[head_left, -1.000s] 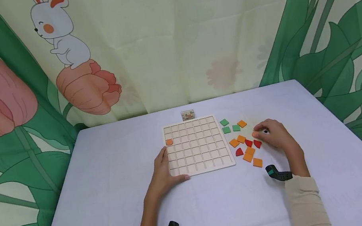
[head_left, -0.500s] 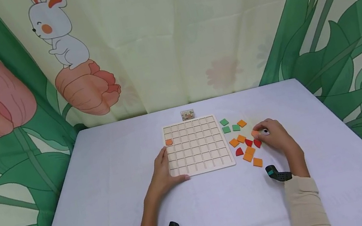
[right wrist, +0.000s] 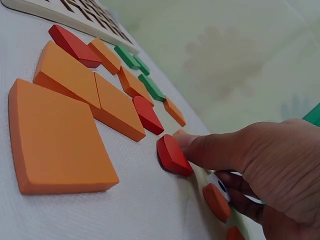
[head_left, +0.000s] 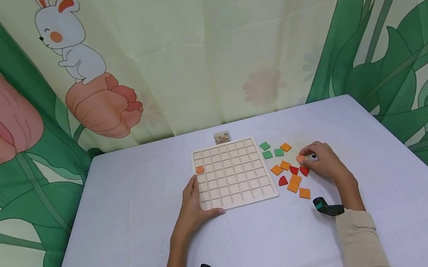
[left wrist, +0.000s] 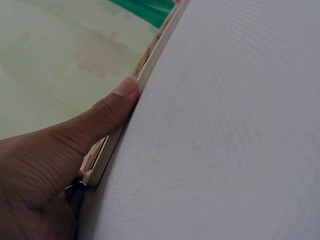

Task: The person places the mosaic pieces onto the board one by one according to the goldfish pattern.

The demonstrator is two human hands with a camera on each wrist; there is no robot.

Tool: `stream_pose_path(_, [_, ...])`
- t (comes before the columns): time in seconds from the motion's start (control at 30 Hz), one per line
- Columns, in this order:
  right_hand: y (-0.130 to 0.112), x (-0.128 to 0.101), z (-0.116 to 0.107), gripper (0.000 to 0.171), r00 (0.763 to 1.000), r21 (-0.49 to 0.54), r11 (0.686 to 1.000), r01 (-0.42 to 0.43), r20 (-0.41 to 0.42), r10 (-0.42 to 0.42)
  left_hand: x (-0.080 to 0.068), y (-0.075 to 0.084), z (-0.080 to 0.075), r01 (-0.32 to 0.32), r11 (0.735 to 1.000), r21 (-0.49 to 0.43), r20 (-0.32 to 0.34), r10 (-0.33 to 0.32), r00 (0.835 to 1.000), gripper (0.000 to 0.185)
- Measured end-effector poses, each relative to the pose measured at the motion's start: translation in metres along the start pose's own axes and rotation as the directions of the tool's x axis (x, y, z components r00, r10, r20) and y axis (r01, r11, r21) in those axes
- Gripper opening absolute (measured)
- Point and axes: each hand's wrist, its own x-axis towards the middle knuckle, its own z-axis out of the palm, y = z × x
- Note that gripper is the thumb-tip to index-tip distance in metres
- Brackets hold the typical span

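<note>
A light wooden grid board [head_left: 233,173] lies on the table, with one orange disc [head_left: 200,170] in a cell at its left edge. My left hand [head_left: 188,207] rests around the near left corner, its fingers along the left side. The thumb [left wrist: 112,107] presses the near edge. Right of the loose pieces, my right hand [head_left: 324,162] pinches another orange disc [head_left: 300,158] between thumb and index finger, largely hidden by the thumb in the right wrist view. A white piece with a black eye dot [head_left: 314,156] shows under that hand, next to an orange rounded piece [right wrist: 216,202].
Several orange squares [head_left: 304,193], red quarter-round pieces [head_left: 282,181] and green pieces [head_left: 267,154] lie between the board and my right hand. A small patterned card or box [head_left: 221,137] stands behind the board. A printed curtain [head_left: 259,49] hangs beyond the table's far edge.
The orange disc at my right thumb and index finger has shifted slightly left and shows more of its face. The left hand and the board have stayed in place.
</note>
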Motion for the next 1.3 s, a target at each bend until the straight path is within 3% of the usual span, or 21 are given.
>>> stream_pose_path(0.4, [-0.002, 0.002, -0.002, 0.047, 1.000, 0.005, 1.000, 0.010, -0.018, -0.010, -0.002, 0.000, 0.000, 0.005, 1.000, 0.017, -0.007, -0.005, 1.000, 0.134])
stream_pose_path(0.67, [-0.020, 0.002, -0.002, 0.043, 0.999, 0.026, 0.999, 0.037, -0.031, -0.036, -0.002, -0.002, -0.001, 0.018, 1.000, 0.012, 0.002, -0.018, 1.000, 0.134])
stream_pose_path(1.07, [-0.068, 0.003, 0.019, 0.037, 0.979, 0.069, 0.976, 0.205, -0.006, -0.205, 0.002, 0.002, -0.003, 0.027, 0.999, 0.020, 0.006, -0.028, 1.000, 0.135])
stream_pose_path(1.2, [-0.083, 0.003, 0.033, 0.032, 0.960, 0.084, 0.957, 0.276, 0.025, -0.279, 0.003, 0.001, -0.003, 0.022, 0.999, 0.033, 0.000, -0.022, 1.000, 0.134])
stream_pose_path(1.3, [-0.094, -0.001, 0.045, 0.028, 0.933, 0.081, 0.932, 0.354, 0.041, -0.358, 0.001, -0.003, 0.000, 0.013, 0.999, 0.030, 0.012, -0.014, 1.000, 0.135])
